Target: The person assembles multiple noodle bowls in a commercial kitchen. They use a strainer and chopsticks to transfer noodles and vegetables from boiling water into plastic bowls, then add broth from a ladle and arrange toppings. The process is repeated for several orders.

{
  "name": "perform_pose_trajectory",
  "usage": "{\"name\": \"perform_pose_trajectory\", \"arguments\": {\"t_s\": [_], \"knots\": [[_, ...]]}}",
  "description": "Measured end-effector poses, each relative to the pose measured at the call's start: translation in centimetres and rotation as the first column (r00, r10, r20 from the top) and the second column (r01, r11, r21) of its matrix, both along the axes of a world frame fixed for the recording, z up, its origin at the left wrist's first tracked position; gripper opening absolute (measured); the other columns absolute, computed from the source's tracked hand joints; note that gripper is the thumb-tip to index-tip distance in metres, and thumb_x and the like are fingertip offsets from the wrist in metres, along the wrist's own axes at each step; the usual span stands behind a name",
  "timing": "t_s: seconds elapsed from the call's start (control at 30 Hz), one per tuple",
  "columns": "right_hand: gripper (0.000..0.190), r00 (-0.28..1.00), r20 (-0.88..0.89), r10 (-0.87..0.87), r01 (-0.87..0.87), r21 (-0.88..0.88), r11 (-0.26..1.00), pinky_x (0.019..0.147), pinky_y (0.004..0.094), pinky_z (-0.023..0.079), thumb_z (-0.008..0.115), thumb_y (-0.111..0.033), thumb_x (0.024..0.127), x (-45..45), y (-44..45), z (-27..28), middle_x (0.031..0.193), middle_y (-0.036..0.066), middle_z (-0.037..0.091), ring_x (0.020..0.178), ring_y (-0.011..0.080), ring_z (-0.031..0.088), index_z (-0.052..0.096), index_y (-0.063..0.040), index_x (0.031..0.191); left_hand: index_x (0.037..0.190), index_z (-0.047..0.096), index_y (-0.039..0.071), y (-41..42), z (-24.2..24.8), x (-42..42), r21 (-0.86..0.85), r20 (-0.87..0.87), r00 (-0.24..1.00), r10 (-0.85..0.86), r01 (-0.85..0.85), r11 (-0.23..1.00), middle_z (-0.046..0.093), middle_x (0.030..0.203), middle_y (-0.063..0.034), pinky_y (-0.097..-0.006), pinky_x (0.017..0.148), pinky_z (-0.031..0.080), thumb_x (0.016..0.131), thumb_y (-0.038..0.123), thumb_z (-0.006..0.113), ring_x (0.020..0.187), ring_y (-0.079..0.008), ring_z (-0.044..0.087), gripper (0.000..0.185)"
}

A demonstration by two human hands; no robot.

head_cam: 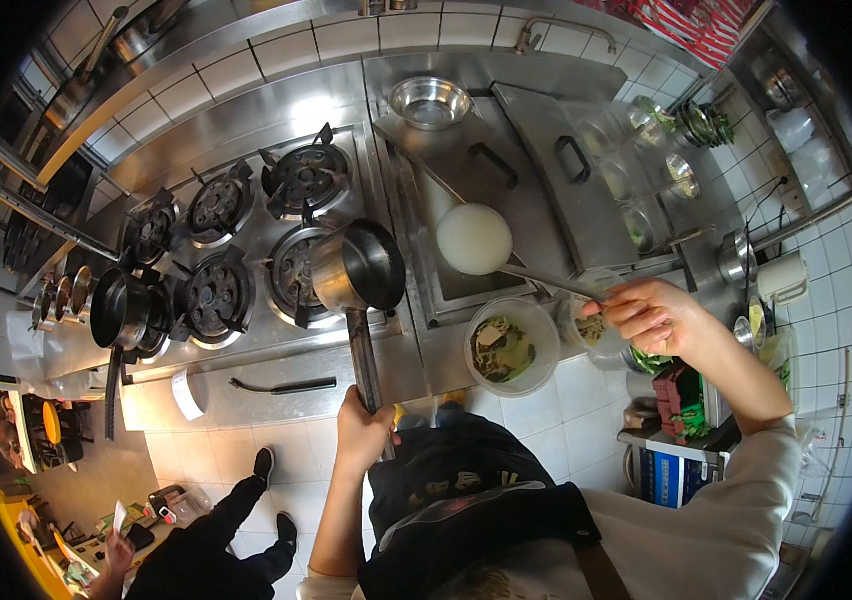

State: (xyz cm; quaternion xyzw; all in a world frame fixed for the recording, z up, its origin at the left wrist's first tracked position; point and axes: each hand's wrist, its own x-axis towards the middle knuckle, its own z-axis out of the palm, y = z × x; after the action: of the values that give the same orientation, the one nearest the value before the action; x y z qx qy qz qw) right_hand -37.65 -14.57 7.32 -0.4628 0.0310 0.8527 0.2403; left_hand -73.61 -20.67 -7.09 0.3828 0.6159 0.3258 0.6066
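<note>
My left hand (363, 433) grips the long handle of a worn metal saucepan (354, 262), tilted over the stove's front right burner; no food shows in its dark inside. My right hand (649, 315) holds the handle of a large ladle (475, 238) full of cloudy whitish liquid. The ladle's bowl is level over the partly uncovered steel well (433, 191), to the right of the saucepan. Below it, a clear round plastic tub (512, 346) holds greens, mushroom-like pieces and a pale block. A second plastic tub (591, 327) stands partly behind my right hand.
Several gas burners (217, 294) lie to the left, one bearing another saucepan (118, 311). A steel bowl (429, 103) sits behind the well beside metal lids (538, 142). A black-handled tool (283, 385) and a paper slip (187, 394) rest on the front ledge. Another person (200, 551) stands lower left.
</note>
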Motion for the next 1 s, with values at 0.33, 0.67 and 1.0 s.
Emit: {"name": "perform_pose_trajectory", "arguments": {"t_s": [0.33,0.67,1.0], "knots": [[0.033,0.971,-0.126,-0.204,0.201,-0.037,0.979,0.022,0.0199,0.027,0.024,-0.014,0.093,-1.8,0.1,7.1,0.055,-0.001,0.034,0.032,0.0064,0.037,0.034,0.010,0.112,0.087,0.043,-0.004,4.3,1.0,1.8,-0.150,0.291,0.948,-0.130,0.180,0.972,0.050,0.061,-0.0073,-0.0276,0.037,0.043,0.074,0.002,0.054,0.045,-0.0154,0.050,0.018],[0.020,0.953,0.299,0.045,-0.102,0.179,0.979,0.025,0.0169,0.018,0.036,-0.006,0.088,-2.9,0.2,7.2,0.052,-0.004,0.031,0.031,0.0014,0.025,0.050,0.003,0.099,0.087,0.048,0.001,7.0,-0.2,4.1,-0.283,0.691,0.723,-0.009,0.281,0.917,0.046,0.057,-0.0047,-0.0259,0.034,0.036,0.076,0.007,0.056,0.040,-0.0133,0.044,0.015],[0.015,0.745,0.649,0.152,-0.441,0.310,0.842,0.028,0.0212,0.018,0.037,-0.003,0.087,-4.7,-1.1,6.9,0.053,-0.003,0.031,0.033,0.0042,0.026,0.047,-0.001,0.098,0.091,0.047,0.001,5.8,0.0,1.4,-0.245,0.773,0.634,-0.014,0.319,0.916,0.044,0.056,-0.0050,-0.0246,0.032,0.032,0.075,0.005,0.054,0.039,-0.0129,0.042,0.018]]}}
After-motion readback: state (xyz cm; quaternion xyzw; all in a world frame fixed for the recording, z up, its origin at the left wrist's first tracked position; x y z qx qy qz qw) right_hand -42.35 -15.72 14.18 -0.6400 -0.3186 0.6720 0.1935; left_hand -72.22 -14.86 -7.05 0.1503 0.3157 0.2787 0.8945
